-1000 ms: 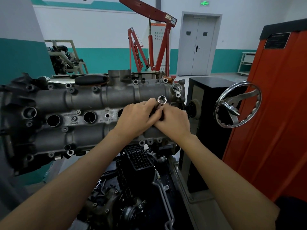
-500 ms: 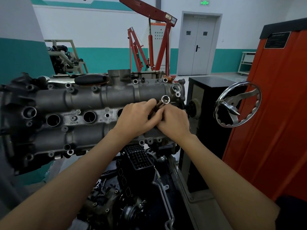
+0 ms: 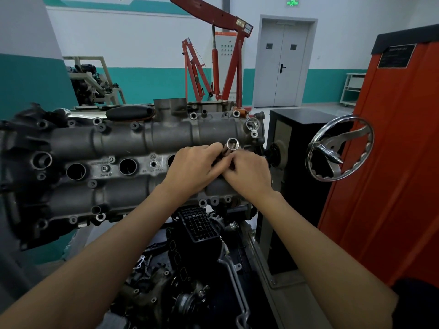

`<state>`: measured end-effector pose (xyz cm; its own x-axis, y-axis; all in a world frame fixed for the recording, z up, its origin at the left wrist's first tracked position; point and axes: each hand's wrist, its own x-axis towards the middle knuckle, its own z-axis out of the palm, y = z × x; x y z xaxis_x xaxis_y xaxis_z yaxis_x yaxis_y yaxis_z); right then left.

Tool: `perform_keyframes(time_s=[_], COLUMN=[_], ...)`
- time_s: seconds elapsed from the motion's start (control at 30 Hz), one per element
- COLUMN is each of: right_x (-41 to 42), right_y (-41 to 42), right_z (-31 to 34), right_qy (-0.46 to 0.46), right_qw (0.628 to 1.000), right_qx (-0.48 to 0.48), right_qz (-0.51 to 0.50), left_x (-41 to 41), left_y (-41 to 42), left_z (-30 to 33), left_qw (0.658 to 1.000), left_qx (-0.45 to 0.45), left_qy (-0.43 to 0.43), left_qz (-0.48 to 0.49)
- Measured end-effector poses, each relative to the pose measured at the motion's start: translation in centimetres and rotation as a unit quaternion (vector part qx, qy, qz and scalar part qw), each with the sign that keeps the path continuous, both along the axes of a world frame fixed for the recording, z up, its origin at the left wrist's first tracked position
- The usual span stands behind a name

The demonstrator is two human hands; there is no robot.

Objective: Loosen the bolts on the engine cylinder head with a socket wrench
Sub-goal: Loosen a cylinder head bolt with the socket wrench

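You're standing in an engine workshop: a red engine hoist (image 3: 221, 55) far behind, another engine on a stand (image 3: 91, 83) far left, an orange tool cabinet (image 3: 392, 150) right.

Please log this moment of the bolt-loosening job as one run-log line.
left hand: grips socket wrench | right hand: grips it too | socket: open end up, off any bolt | cylinder head: beneath hands

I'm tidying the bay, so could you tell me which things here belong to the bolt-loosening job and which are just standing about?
In the job:
cylinder head
socket
left hand
right hand

Standing about:
red engine crane
handwheel
orange cabinet
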<state>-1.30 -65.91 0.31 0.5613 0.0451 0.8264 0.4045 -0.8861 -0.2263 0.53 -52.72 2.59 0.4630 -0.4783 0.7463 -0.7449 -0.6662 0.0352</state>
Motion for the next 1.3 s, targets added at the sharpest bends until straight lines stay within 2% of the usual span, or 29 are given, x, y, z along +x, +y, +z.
perform_keyframes(time_s=[0.57,0.93,1.2,1.3], right_x=[0.43,0.53,0.26,0.11], right_y=[-0.23,-0.23,-0.10,0.19], right_z=[-0.15,-0.18,-0.15,-0.04], right_qy=[0.064,0.063,0.021,-0.029], right_qw=[0.998,0.998,1.000,1.000], right_qx=[-0.007,-0.014,0.001,0.004], right_qz=[-0.005,-0.011,0.011,0.009], left_x=[-0.10,-0.04,0.04,0.05], left_y=[-0.27,-0.21,-0.13,-0.13], left_z=[0.20,0.10,-0.09,-0.10], left_qw=[1.000,1.000,1.000,1.000], left_qx=[0.006,0.007,-0.005,0.007], left_qy=[0.011,0.005,-0.003,0.000], left_qz=[0.017,0.013,0.004,0.014])
